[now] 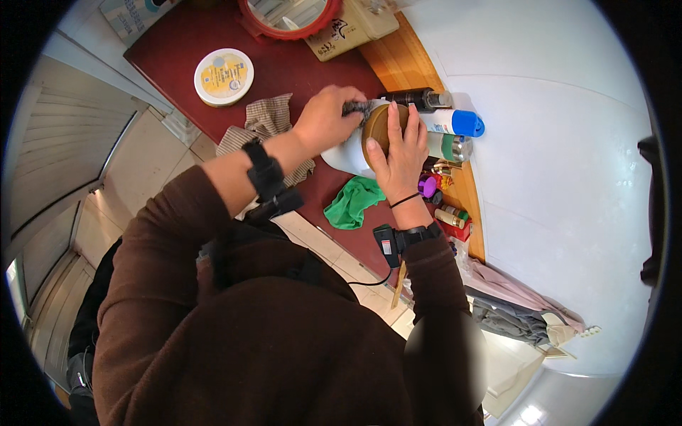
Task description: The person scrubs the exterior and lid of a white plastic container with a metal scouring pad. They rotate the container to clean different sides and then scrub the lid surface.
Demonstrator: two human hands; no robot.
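Note:
My left hand pinches a dark grey, fuzzy wad against a white, smooth-sided object. A brown, wood-like oval piece lies at the right of that white object; whether the two are one container and its lid, I cannot tell. My right hand grips this brown piece, thumb on its near side and fingers spread over its right edge. Close below lies a crumpled green cloth on the dark red tabletop. Left of it, partly under my left forearm, is a striped cloth.
Bottles, among them a blue-capped one and a black one, stand along the wall side. A round white tub, a red-framed mirror and a beige box occupy the far end. Small cosmetics line the wooden ledge.

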